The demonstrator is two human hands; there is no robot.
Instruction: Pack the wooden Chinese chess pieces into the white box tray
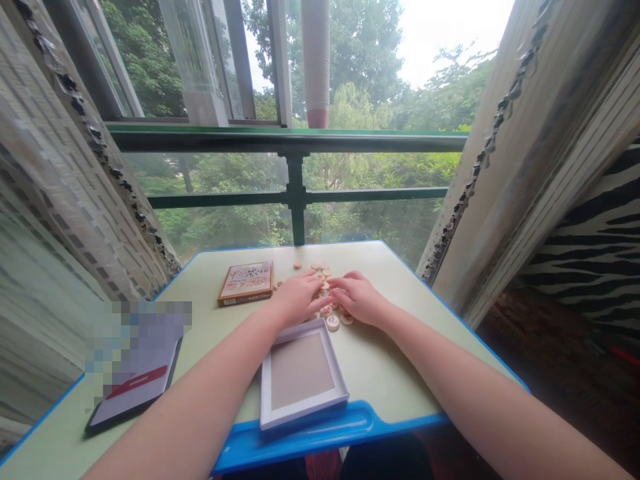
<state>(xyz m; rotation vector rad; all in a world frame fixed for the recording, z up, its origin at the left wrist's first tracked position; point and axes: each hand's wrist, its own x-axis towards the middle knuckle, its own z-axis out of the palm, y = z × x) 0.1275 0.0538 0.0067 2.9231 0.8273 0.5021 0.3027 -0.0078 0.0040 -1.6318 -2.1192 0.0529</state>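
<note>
Two bare hands in a heap of Chinese chess pieces (333,323) mid-table, over ten showing; can't get an exact count since fingers cover some. They're round, pale wood-coloured discs with red or dark characters. Left hand (299,297) lies palm down over them, right hand (364,298) has its fingers bent at the pile; can't tell if either's pinching one. Also one printed box (247,281), one shallow white tray (303,370), one half-pixelated tablet (143,380).
</note>
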